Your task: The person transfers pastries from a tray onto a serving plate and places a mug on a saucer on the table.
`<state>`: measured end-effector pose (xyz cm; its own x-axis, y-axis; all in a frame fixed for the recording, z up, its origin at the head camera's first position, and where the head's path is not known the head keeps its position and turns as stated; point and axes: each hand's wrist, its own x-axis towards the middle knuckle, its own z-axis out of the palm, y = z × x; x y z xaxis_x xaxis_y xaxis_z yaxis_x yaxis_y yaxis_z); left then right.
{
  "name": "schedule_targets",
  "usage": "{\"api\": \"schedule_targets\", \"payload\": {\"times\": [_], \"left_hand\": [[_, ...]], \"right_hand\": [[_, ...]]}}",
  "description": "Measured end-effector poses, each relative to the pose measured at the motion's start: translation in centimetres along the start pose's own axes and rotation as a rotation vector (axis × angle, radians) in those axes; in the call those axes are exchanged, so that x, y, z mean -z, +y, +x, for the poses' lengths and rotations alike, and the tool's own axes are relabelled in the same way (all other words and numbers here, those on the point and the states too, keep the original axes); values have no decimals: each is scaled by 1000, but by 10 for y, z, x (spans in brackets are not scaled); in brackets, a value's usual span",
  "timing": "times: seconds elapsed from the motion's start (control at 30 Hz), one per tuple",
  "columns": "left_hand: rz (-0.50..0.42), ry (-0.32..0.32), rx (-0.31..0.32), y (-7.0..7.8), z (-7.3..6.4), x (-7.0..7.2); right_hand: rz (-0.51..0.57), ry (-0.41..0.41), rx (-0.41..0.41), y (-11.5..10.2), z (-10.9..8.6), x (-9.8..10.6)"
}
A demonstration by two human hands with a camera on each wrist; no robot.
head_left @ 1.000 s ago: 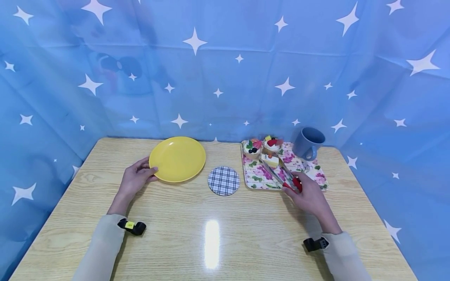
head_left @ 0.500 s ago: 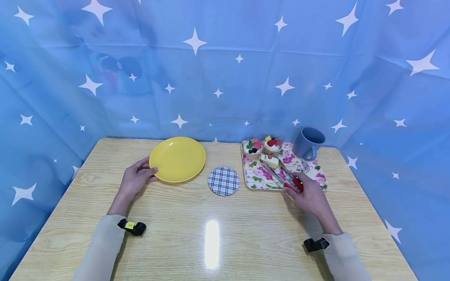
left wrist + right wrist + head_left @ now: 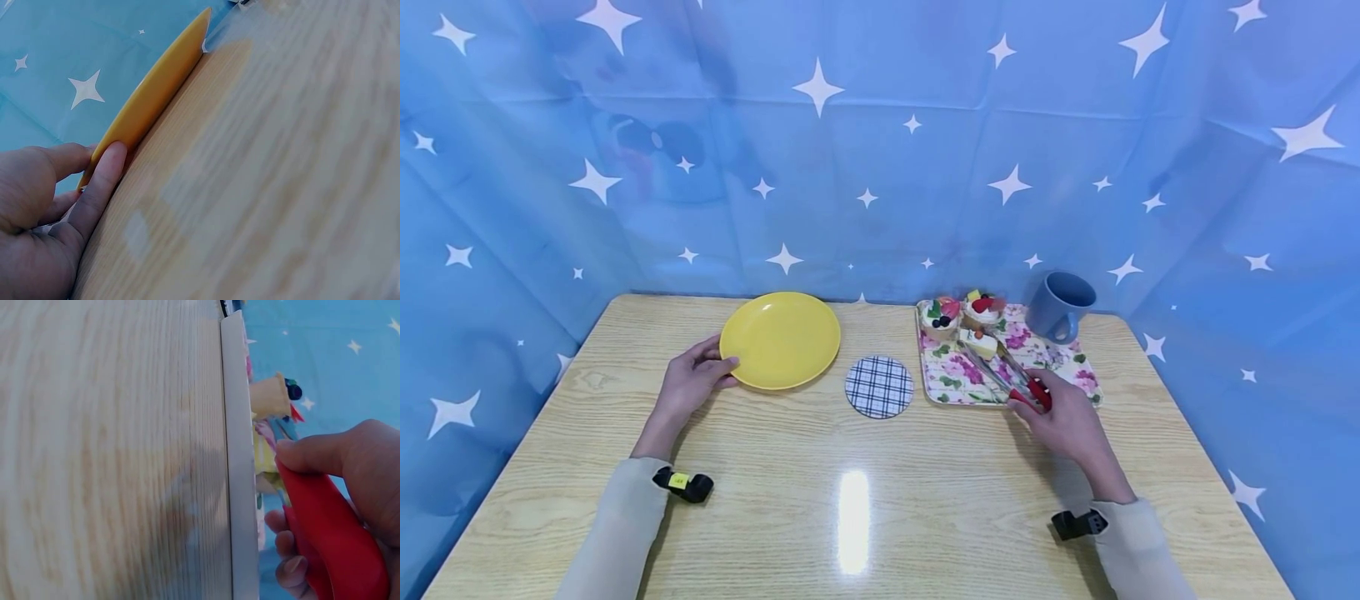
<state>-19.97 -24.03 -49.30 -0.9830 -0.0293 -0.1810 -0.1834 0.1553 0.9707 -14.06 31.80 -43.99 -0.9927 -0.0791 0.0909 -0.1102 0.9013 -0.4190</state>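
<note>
My left hand (image 3: 692, 379) pinches the left rim of a yellow plate (image 3: 781, 340), thumb at the edge and fingers under it. In the left wrist view the plate (image 3: 153, 94) shows side-on, close over the wood. My right hand (image 3: 1063, 417) grips red-handled tongs (image 3: 1028, 392); their metal arms reach forward on both sides of a small white-and-yellow cake slice (image 3: 977, 342). That slice sits on a floral tray (image 3: 951, 387), in front of two fruit-topped cupcakes (image 3: 940, 321). In the right wrist view thumb and fingers wrap the red handles (image 3: 331, 531).
A blue mug (image 3: 1060, 304) stands at the tray's back right corner. Between plate and tray lies a round checked coaster (image 3: 880, 387). A blue star-patterned curtain (image 3: 880, 150) hangs behind the wooden table (image 3: 760, 500).
The right hand and tongs have shifted very slightly right, and the left arm of the tongs has come a little nearer the cake slice. The left hand and plate stay in place.
</note>
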Motion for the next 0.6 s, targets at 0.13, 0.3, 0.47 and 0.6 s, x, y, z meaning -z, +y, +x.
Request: {"api": "schedule_targets", "payload": {"times": [0.13,0.3,0.47,0.6], "left_hand": [[3,-3,-6,0,-1,1],[13,-2,-11,1,-1,0],[10,-3,-18,1,-2,-1],[10,-1,-16,2,-1,-1]], "right_hand": [[1,1,1,-1,-1,2],[-2,24,16,-1,-3,3],[-9,42,27,-2,-5,4],[-7,40,27,-4,-6,6]]}}
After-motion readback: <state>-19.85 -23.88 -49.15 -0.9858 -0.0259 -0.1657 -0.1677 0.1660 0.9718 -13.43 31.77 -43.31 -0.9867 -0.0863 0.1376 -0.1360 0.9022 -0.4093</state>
